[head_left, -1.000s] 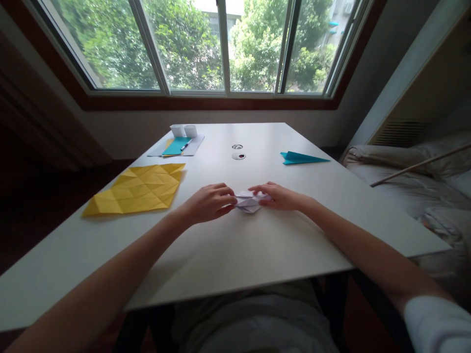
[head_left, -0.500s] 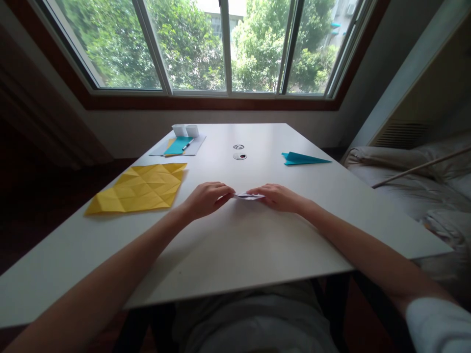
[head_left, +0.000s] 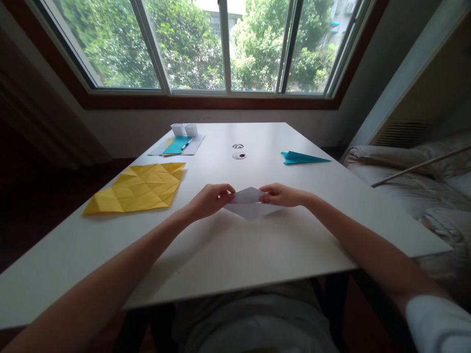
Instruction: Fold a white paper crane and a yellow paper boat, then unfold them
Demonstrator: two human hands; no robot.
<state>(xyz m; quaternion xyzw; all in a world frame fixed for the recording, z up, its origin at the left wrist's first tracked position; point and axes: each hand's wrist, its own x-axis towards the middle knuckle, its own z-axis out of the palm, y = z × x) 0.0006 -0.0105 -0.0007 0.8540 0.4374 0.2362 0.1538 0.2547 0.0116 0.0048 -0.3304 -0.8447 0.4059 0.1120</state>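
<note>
A folded sheet of white paper is held between my two hands, close above the middle of the white table. Its upper part forms a pointed flap, and a second point faces toward me. My left hand pinches the left side between thumb and fingers. On the right side, my right hand grips the paper the same way. My fingertips cover the side edges of the upper flap.
Creased yellow paper lies at the left. A blue paper plane rests at the right. Farther back are two white paper boxes, blue paper, a pen and two round table inserts. A sofa stands right.
The white paper has gone from nearly edge-on and flat to tilted and opened out, showing its pointed faces. Both hands keep their pinch and have turned slightly.
</note>
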